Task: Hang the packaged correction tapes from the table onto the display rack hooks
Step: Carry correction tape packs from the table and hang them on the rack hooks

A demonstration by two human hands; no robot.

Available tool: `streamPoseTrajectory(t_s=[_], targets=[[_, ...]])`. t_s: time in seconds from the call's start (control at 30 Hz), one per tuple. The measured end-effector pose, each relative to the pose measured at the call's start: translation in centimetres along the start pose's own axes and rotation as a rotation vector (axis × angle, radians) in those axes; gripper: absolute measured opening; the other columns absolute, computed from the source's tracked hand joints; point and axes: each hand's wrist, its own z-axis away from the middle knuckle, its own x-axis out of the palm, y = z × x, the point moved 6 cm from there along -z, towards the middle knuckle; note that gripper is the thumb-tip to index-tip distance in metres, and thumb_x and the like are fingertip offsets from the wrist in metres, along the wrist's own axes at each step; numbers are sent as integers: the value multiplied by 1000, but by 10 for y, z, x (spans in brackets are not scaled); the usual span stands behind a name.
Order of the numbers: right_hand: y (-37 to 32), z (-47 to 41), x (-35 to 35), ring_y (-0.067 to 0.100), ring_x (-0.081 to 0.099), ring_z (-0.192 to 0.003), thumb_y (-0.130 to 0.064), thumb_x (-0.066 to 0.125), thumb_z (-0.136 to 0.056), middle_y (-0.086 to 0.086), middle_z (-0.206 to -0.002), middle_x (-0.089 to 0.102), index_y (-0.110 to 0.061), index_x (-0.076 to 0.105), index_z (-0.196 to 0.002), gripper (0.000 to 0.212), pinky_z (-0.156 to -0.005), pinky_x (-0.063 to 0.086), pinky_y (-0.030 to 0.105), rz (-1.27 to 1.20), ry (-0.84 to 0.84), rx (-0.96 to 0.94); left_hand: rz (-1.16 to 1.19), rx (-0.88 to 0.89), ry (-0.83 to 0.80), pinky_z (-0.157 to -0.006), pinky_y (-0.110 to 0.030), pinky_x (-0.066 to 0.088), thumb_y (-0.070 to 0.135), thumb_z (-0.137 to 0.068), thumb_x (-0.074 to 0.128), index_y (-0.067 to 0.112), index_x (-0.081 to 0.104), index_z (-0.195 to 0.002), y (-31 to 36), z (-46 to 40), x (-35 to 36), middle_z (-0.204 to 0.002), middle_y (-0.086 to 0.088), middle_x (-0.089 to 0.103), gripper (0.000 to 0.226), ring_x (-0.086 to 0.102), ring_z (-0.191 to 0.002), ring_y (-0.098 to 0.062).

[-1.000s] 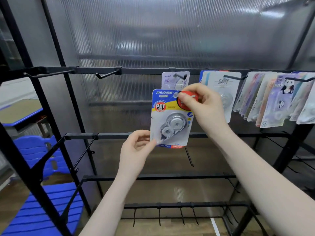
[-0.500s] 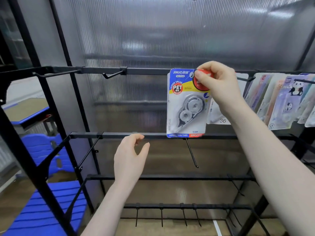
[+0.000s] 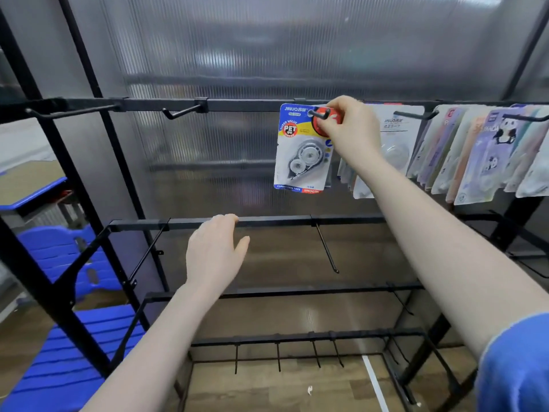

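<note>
A blue-and-yellow packaged correction tape (image 3: 303, 148) is held at the top rail of the display rack (image 3: 237, 104), its hang hole being threaded over a black hook (image 3: 320, 114) whose upturned tip can be seen poking through the top of the card. The upper right corner of the card is pinched by the right hand (image 3: 347, 129), thumb and fingers (image 3: 325, 126) curled around the red printed patch beside the hole. The left hand (image 3: 214, 254) is held lower, in front of the second rail, relaxed and holding nothing. The pack is judged to be light: a thin card backing with a clear plastic blister over the small dispenser. The card is likely to be stiff enough to hang flat, yet easily bent or torn around the hole if it is forced against the hook tip. The blister is probably smooth and slippery, so the pinch is better taken on the card itself, close beside the hole, as it is here. Other packs (image 3: 481, 150) hang on neighbouring hooks to the right, just beside this one.
</note>
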Motion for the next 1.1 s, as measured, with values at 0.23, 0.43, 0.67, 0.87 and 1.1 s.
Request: streamPoseTrajectory(t_s=[0.23,0.43,0.67,0.87,1.1], targets=[[2,32,-7,26,38,-127,-25,54,-94,9,-139,41,-10,28,-146,60,-101,31,33,180,-52,-90,-113,-75,-4,-88,-38,44,33,-91,61,13,57,-124,10,8,-9,-118,-5,63,39,57,-109,-27],[16,93,-10,33,41,-125,-20,59,-89,15,-136,44,-5,44,-135,50,-103,32,39,191,-147,-237,-143,-224,24,-94,-39,43,30,-88,66,9,56,-129,29,54,-5,-127,-8,61,47,54,-118,-29],[19,206,36,36,27,-138,-28,56,-93,21,-147,35,-8,40,-141,54,-111,25,44,80,-545,-366,-249,-463,-29,-104,-44,38,32,-84,70,7,52,-134,32,152,-6,-135,-12,54,59,45,-130,-33],[-50,307,76,34,21,-141,-38,48,-95,19,-151,28,-13,32,-145,58,-111,21,41,-14,-896,-515,-439,-783,-50,-116,-35,23,47,-92,53,19,32,-147,-18,276,-71,-155,-3,30,65,24,-145,-23],[-207,437,93,31,27,-138,-43,48,-94,15,-146,35,-13,34,-143,59,-108,27,40,-182,-1069,-832,-561,-1194,135,-119,-32,16,52,-95,46,23,23,-151,-75,435,-185,-160,1,21,68,15,-148,-18]])
